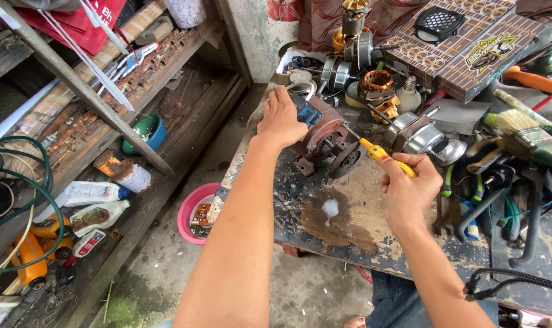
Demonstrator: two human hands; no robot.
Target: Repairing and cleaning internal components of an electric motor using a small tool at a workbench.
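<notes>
The left hand (281, 118) is gripping the rusty motor (324, 143) on the workbench (343, 225); the right hand (408, 188) is closing around a yellow screwdriver (382, 155) (tip touching the motor)

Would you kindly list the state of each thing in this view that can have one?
left hand: closed over the top of the motor
right hand: gripping the yellow screwdriver
motor: rusty, lying on the workbench, casing partly open
yellow screwdriver: tip pointed at the motor
workbench: stained, paint worn
pink basin: on the floor, holding scraps
paintbrush: lying flat
</notes>
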